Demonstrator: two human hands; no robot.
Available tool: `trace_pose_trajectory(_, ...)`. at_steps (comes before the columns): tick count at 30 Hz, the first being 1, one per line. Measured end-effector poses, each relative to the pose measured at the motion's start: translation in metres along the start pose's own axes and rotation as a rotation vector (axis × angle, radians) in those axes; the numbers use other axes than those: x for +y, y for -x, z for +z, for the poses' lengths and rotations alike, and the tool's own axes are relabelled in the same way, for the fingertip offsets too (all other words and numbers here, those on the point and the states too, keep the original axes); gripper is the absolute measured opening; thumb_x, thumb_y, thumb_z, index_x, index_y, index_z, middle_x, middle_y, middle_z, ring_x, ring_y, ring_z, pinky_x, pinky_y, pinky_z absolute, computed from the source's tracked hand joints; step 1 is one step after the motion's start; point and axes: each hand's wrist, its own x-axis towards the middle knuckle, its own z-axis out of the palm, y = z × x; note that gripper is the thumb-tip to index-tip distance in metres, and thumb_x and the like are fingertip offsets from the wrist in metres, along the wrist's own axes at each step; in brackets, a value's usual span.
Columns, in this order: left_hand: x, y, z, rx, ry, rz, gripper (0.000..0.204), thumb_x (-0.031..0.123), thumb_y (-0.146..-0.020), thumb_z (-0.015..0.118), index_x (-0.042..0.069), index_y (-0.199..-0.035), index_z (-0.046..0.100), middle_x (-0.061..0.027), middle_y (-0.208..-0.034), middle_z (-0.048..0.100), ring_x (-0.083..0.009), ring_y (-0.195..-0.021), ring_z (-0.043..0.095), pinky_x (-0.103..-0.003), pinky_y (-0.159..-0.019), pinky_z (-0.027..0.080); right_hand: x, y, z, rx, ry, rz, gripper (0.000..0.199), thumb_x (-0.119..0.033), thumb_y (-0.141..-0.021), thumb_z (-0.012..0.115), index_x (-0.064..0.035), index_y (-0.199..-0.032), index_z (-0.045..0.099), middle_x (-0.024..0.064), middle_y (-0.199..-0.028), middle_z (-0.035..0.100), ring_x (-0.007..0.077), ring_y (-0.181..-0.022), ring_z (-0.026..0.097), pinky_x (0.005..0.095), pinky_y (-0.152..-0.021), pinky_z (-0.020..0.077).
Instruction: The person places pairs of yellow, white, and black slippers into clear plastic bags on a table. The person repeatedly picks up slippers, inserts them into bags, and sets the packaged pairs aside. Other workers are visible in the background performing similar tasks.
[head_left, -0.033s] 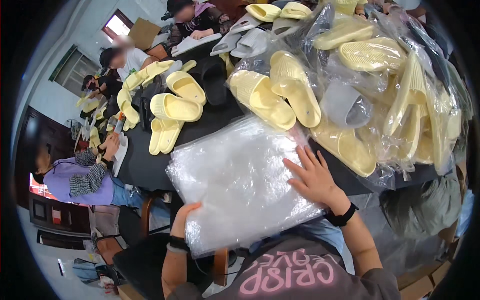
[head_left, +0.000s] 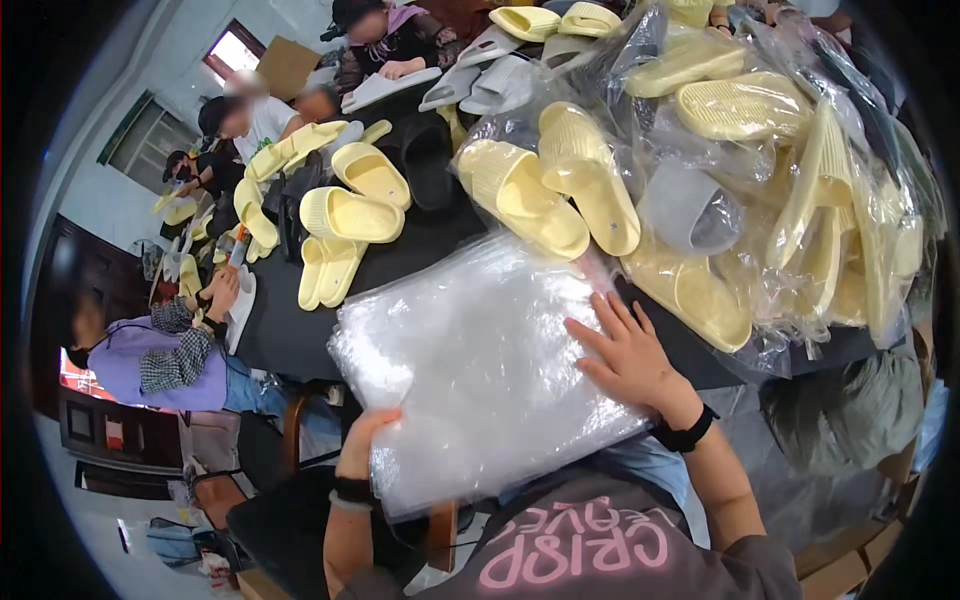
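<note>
A thick stack of clear plastic bags (head_left: 480, 370) lies in front of me, overhanging the near edge of the black table (head_left: 285, 335). My left hand (head_left: 365, 440), with a dark wristband, grips the stack's lower left corner from below. My right hand (head_left: 625, 355) lies flat on the stack's right side, fingers spread, also wearing a dark band. Just beyond the stack, two pale yellow slippers (head_left: 550, 190) lie side by side, touching its far edge.
A heap of yellow slippers in clear bags (head_left: 800, 190) fills the right side, with a grey one (head_left: 690, 210) among them. Loose yellow slippers (head_left: 350, 215) and a black one (head_left: 425, 155) lie at left. Other people (head_left: 160, 355) sit along the table's left and far sides.
</note>
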Motion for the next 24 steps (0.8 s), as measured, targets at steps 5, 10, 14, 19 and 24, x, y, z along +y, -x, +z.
trace_pose_trajectory(5,0.031,0.046,0.034,0.019,-0.085,-0.145,0.022,0.01,-0.091,0.059,-0.005,-0.105,0.065,-0.0119,-0.094,0.069,-0.0195,-0.083,0.068,-0.03,-0.075,0.055,0.01,0.007,-0.012,-0.161,-0.118,-0.069,0.045,-0.04,-0.097,0.05,-0.0257,-0.14,0.051,0.0171,-0.15,0.038,0.0371,-0.141,0.032,0.0583,-0.114,0.0217)
trace_pose_trajectory(10,0.001,0.101,0.015,0.193,0.006,-0.318,0.031,0.018,-0.093,0.06,-0.003,-0.116,0.061,-0.0107,-0.104,0.068,-0.0227,-0.095,0.066,-0.034,-0.082,0.054,0.014,0.006,-0.016,-0.173,-0.309,-0.109,0.04,-0.033,-0.099,0.048,-0.0198,-0.136,0.056,0.0163,-0.144,0.047,0.0338,-0.136,0.04,0.054,-0.113,0.0255)
trace_pose_trajectory(14,0.001,0.135,0.01,0.302,-0.006,-0.245,0.029,0.015,-0.092,0.059,-0.003,-0.115,0.061,-0.01,-0.104,0.067,-0.0214,-0.094,0.065,-0.033,-0.082,0.053,0.023,0.001,-0.028,-0.081,-0.593,-0.051,0.038,-0.026,-0.1,0.047,-0.0109,-0.133,0.058,0.018,-0.138,0.053,0.0343,-0.127,0.049,0.0441,-0.108,0.0361)
trace_pose_trajectory(19,0.014,0.174,-0.004,0.503,-0.035,0.005,0.026,0.011,-0.091,0.058,-0.005,-0.112,0.062,-0.0091,-0.103,0.067,-0.0197,-0.094,0.064,-0.032,-0.082,0.053,0.037,0.008,-0.028,0.005,-0.759,-0.003,0.037,-0.022,-0.103,0.044,-0.003,-0.132,0.056,0.0149,-0.134,0.056,0.0286,-0.126,0.051,0.0354,-0.108,0.0373)
trace_pose_trajectory(24,0.049,0.178,-0.044,0.781,-0.138,0.435,0.024,0.007,-0.09,0.056,-0.006,-0.11,0.063,-0.0082,-0.102,0.067,-0.018,-0.094,0.063,-0.031,-0.081,0.052,0.041,0.016,-0.019,-0.01,-0.74,0.015,0.036,-0.019,-0.103,0.043,-0.0035,-0.133,0.056,0.0155,-0.134,0.055,0.0291,-0.126,0.051,0.0355,-0.107,0.0375)
